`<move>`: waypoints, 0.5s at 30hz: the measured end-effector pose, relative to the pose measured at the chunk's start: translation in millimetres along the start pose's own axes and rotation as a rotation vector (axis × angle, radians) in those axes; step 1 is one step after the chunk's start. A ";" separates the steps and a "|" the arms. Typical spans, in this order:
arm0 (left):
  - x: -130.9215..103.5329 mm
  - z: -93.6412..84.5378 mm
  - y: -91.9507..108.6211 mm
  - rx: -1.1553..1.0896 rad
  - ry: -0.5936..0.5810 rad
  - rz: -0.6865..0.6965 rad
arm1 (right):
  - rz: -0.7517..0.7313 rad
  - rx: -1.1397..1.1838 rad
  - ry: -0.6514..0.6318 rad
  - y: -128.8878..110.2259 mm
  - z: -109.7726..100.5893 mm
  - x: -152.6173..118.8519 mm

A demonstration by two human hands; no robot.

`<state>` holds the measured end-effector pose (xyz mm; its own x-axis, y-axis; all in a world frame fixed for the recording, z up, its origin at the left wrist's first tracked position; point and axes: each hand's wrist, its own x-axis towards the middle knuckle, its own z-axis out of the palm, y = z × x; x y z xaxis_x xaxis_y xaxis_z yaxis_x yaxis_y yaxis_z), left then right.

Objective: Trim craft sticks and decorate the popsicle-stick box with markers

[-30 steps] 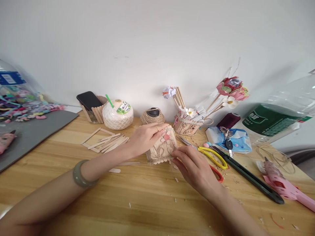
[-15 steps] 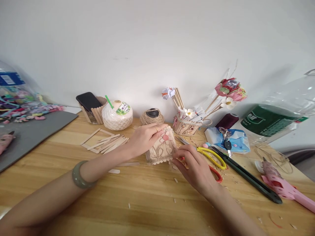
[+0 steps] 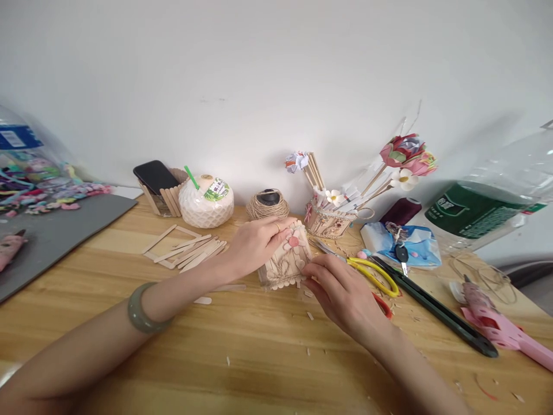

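Observation:
A small craft-stick box (image 3: 285, 262) decorated with twine and a pink button-like disc stands tilted at the middle of the table. My left hand (image 3: 257, 242) grips its upper left edge, fingers closed over the top. At its lower right edge, my right hand (image 3: 341, 291) pinches with thumb and fingers; whether a loose bit of twine or the box's own edge is between them I cannot make out. Scissors with yellow and red handles (image 3: 375, 276) lie just beyond my right hand. Loose craft sticks (image 3: 194, 253) are spread left of my left hand.
Behind stand a twine ball (image 3: 268, 206), a white coconut (image 3: 207, 202) with a green straw, a phone (image 3: 153, 176) in a stick holder and a flower-filled pot (image 3: 330, 222). At right lie a dark green bar-shaped tool (image 3: 440, 311), a pink glue gun (image 3: 496, 328) and a blue packet (image 3: 419, 248).
The box has tilted slightly and my right hand's fingertips have shifted a little up along its right edge. My left hand keeps its grip. The whole view has moved slightly.

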<state>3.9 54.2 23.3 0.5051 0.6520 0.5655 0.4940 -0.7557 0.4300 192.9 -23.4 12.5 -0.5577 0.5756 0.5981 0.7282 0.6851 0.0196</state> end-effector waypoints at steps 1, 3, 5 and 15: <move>0.1 0.0 0.0 0.002 -0.002 0.000 | 0.000 0.003 -0.006 0.4 0.3 0.3; 0.2 -0.2 0.2 0.000 -0.006 -0.004 | 0.004 0.029 -0.008 1.5 1.9 -0.1; 0.4 -0.4 0.8 -0.009 -0.011 -0.019 | 0.010 0.070 0.018 2.4 3.8 -1.1; -0.1 -1.6 -0.1 -0.022 -0.012 -0.031 | 0.028 0.060 0.021 1.2 5.5 -4.6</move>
<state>2.6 54.1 24.4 0.4988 0.6754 0.5432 0.4935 -0.7365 0.4626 194.2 -22.7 5.4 -0.5283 0.5860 0.6144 0.7179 0.6947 -0.0453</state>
